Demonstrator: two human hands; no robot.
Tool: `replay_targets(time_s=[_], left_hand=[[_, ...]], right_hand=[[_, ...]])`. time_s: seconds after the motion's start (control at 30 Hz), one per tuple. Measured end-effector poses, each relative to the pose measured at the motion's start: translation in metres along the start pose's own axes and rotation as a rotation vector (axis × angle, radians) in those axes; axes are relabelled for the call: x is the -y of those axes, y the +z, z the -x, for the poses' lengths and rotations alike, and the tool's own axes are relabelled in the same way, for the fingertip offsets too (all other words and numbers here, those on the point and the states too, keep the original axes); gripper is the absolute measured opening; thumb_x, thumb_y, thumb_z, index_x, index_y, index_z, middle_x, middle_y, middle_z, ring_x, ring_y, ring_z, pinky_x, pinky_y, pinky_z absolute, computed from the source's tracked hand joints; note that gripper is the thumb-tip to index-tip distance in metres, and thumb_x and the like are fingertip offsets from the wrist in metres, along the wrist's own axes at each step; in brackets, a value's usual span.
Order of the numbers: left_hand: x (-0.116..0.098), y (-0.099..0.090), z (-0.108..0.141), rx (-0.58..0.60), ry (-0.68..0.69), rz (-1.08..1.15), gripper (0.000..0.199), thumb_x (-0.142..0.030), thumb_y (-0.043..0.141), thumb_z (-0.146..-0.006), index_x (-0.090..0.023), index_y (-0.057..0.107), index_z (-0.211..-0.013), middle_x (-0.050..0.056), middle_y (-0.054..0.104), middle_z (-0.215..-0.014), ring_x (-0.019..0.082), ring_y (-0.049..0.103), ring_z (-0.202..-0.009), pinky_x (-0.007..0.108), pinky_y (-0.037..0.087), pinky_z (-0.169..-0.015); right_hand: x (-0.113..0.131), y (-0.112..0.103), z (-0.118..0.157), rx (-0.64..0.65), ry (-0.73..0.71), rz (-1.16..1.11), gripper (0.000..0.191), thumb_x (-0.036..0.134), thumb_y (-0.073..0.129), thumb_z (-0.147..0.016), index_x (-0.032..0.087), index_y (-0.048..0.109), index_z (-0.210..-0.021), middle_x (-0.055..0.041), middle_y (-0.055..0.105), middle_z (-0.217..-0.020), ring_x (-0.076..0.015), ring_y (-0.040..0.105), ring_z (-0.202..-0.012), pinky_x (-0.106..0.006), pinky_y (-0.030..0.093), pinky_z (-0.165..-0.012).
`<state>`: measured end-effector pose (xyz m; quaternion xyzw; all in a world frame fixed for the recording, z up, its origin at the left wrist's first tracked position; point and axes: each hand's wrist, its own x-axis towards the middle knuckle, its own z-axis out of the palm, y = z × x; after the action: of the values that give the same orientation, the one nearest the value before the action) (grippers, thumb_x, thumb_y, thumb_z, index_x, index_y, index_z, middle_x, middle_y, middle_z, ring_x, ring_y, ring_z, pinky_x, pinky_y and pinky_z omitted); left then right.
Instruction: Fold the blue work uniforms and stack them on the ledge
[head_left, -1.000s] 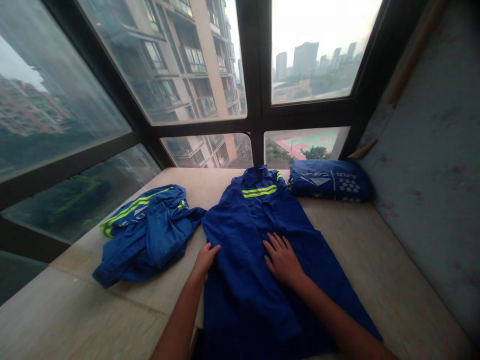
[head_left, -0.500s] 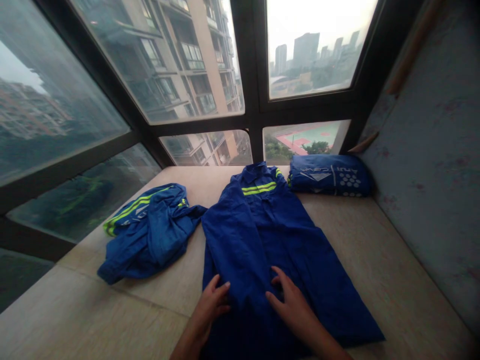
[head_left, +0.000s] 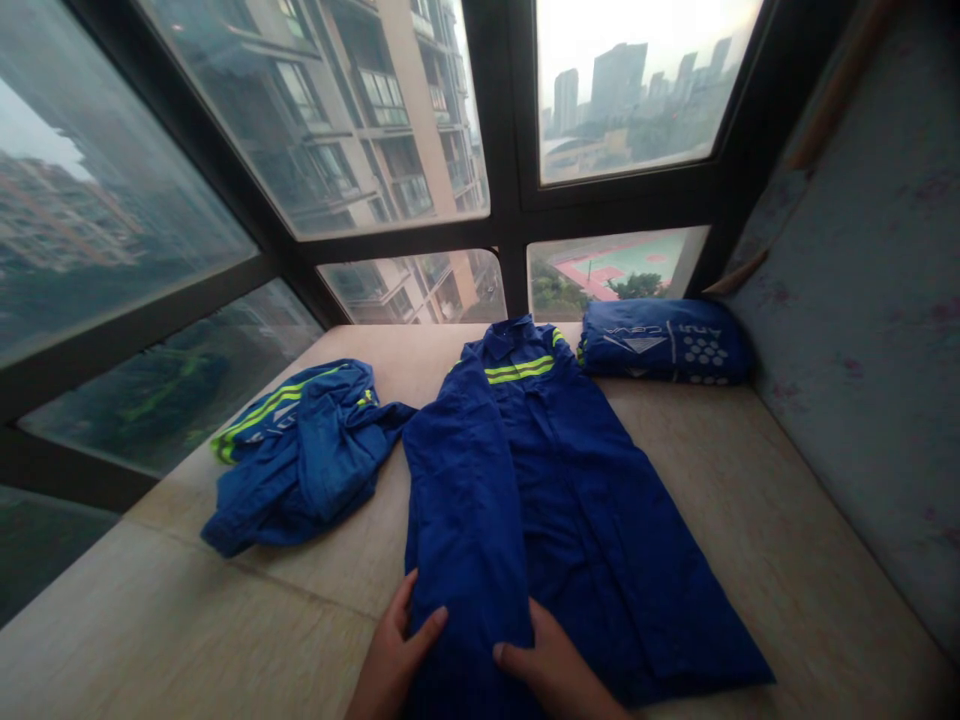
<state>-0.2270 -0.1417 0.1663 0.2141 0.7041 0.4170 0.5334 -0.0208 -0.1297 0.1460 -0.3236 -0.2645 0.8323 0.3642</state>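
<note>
A dark blue work jacket (head_left: 577,500) with yellow-green stripes across the chest lies flat, its collar toward the window. One sleeve is laid lengthwise over the front of its body. My left hand (head_left: 394,650) grips the sleeve's left edge, thumb on top and fingers at the side. On the sleeve's other edge, my right hand (head_left: 555,665) has its thumb over the cloth, with most fingers hidden behind the fabric. The jacket's lower end runs out of view between my wrists.
A crumpled blue garment (head_left: 307,460) with yellow-green stripes lies to the left, touching the jacket's side. At the back right, a folded blue bundle with white print (head_left: 664,340) rests by the wall (head_left: 847,400). Dark-framed windows (head_left: 514,220) border the pale stone ledge (head_left: 277,640).
My hands have come down onto the sleeve and moved nearer the body. They hovered loosely open before and now hold the sleeve's two edges. The sleeve lies straighter.
</note>
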Motion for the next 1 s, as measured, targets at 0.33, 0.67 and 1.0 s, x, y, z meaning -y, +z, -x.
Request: replay_targets(time_s=[0.33, 0.67, 1.0], left_hand=[[0.018, -0.013, -0.009, -0.081, 0.150, -0.336, 0.043, -0.050, 0.076, -0.069, -0.023, 0.070, -0.102, 0.011, 0.074, -0.113, 0.034, 0.065, -0.112, 0.043, 0.052, -0.096], [0.014, -0.009, -0.023, -0.312, 0.484, -0.971, 0.029, -0.041, 0.045, -0.087, -0.021, 0.065, -0.095, 0.008, 0.067, -0.100, 0.026, 0.065, -0.093, 0.038, 0.049, -0.083], [0.013, -0.014, -0.027, -0.288, 0.417, -0.608, 0.037, -0.055, 0.052, -0.081, -0.020, 0.063, -0.085, 0.009, 0.069, -0.090, 0.027, 0.067, -0.086, 0.038, 0.052, -0.078]], right_hand=[[-0.002, -0.003, 0.004, -0.147, 0.071, 0.020, 0.070, 0.045, 0.082, -0.058, 0.014, 0.063, -0.119, -0.0133, 0.073, -0.111, -0.0334, 0.067, -0.108, -0.045, 0.049, -0.096], [0.118, 0.024, -0.008, -0.212, 0.023, -0.480, 0.025, 0.022, 0.083, -0.065, 0.022, 0.065, -0.082, 0.0038, 0.073, -0.081, -0.0114, 0.068, -0.070, -0.019, 0.052, -0.058], [0.144, 0.029, -0.027, -0.190, 0.014, -0.666, 0.012, 0.008, 0.073, -0.072, 0.014, 0.063, -0.069, 0.0030, 0.068, -0.063, -0.0068, 0.063, -0.054, -0.014, 0.051, -0.052]])
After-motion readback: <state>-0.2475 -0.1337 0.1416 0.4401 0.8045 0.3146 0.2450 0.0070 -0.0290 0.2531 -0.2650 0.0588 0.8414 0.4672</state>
